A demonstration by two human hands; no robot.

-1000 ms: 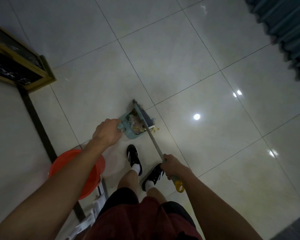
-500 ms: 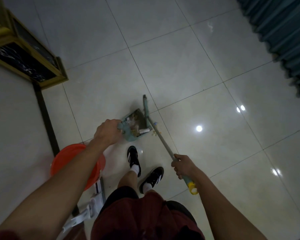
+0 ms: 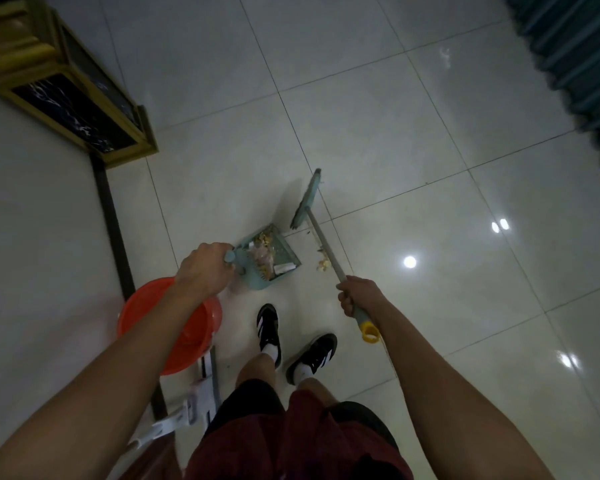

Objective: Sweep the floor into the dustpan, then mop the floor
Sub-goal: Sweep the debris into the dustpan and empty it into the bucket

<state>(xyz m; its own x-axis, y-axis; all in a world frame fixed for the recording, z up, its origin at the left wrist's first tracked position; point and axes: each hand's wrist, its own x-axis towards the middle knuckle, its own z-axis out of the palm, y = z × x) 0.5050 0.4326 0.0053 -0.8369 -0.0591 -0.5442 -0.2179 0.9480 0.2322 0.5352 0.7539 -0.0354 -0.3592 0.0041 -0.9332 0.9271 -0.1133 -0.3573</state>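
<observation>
Down on the pale glossy tiled floor [image 3: 378, 109], the teal dustpan [image 3: 284, 259] sits just ahead of the person's feet, its tray holding a heap of yellowish crumbs, pinkish scraps and a small white wrapper. The left hand [image 3: 201, 270] is curled round the dustpan's stubby handle, knuckles up, holding the pan with its open mouth facing the right side of the view. The right hand [image 3: 355, 296] grips the broom's grey shaft near its upper end, fingers wrapped round it; a yellow hanging loop [image 3: 369, 331] sticks out just below the fist. The broom [image 3: 323, 242] slants away from the hand, and its narrow teal head [image 3: 307, 199] stands beyond the dustpan's far corner, apart from the pan. A few yellowish crumbs [image 3: 323, 263] lie on the tile between the pan's mouth and the shaft, close beside the shaft.

An orange bucket [image 3: 187, 341] stands under the left forearm, and a white flat mop [image 3: 194, 400] lies on the floor just behind it. Black sneakers with white stripes [image 3: 269, 325] point toward the dustpan. A gold-framed black marble column base [image 3: 84, 112] rises at upper left, and blue curtain folds [image 3: 575, 57] hang at upper right.
</observation>
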